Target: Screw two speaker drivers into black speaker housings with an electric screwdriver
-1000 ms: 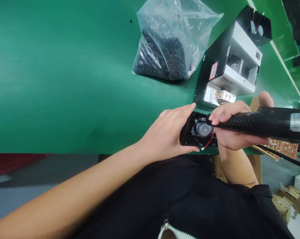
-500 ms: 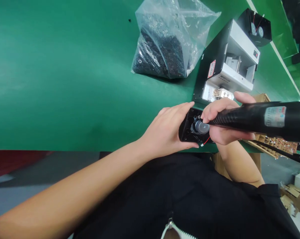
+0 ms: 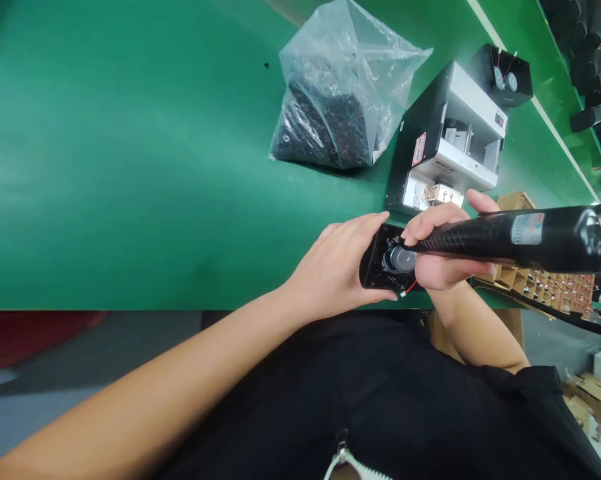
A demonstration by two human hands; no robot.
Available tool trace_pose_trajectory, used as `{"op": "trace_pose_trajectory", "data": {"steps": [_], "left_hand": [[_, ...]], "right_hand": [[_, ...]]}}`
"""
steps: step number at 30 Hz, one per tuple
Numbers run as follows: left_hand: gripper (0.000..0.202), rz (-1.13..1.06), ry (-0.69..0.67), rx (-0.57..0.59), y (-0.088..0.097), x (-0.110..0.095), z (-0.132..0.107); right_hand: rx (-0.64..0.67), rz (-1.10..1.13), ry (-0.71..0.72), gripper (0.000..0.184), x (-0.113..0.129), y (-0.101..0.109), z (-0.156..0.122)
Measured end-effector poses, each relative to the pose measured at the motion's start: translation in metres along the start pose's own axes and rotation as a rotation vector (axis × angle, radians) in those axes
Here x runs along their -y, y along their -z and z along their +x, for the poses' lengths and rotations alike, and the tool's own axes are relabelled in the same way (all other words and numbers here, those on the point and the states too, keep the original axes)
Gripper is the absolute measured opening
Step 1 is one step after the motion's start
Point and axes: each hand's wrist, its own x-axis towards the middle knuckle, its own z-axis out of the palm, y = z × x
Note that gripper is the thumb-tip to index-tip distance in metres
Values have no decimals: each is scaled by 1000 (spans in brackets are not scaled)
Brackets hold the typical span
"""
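Note:
My left hand (image 3: pixel 330 267) grips the left end of a black speaker housing (image 3: pixel 371 261) near the table's front edge, thumb on the near side and fingers on the far side. A round grey speaker (image 3: pixel 399 259) sits inside it, and a red wire with a white plug (image 3: pixel 405 292) hangs out at the near side. Wrapped around a black electric screwdriver (image 3: pixel 480 233), my right hand (image 3: pixel 438 267) holds the tool's narrow end down by the speaker's rim. The bit's tip and the housing's right part are hidden behind that hand.
A clear plastic bag of small black screws (image 3: pixel 330 127) lies on the green table (image 3: pixel 130 167). Right of it stands a silver and black screw feeder (image 3: pixel 445 140), with another speaker housing (image 3: pixel 505 77) behind. A partitioned cardboard box (image 3: pixel 555 290) is at the right, near the screwdriver's cable (image 3: pixel 570 319).
The view has shifted slightly, and the screwdriver's rear end shows more at the right. Both hands keep their hold on the housing and the tool.

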Motion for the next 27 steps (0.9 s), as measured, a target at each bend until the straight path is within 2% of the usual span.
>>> {"op": "trace_pose_trajectory", "data": {"steps": [3,6,9,12,15,19,21,25,27], "left_hand": [[139,10,-10,5,0,0,-1],[139,29,-6,16,-1,-2,-3],[138,49,10,-16,0,-2,-4],[135,47,10,-6,0,1,-5],[136,37,6,-5,-2,4,-7],[140,37,36,-52,-6,3,-8],[139,34,42,-25,-4,2,-8],[137,30,41,20,4,1,-6],[138,32,36,17,6,1,-6]], "right_hand": [[-120,32,170,81,14,1,14],[-114,78,251,79,42,9,41],[-180,26,350,73,60,17,70],[-281,25,363,76,56,13,89],[-345,-6,338,70,44,7,93],[-228,18,393,74,38,14,89],[-136,11,351,71,43,23,87],[-7,-58,33,77,61,35,88],[-7,-46,-66,76,69,34,91]]}}
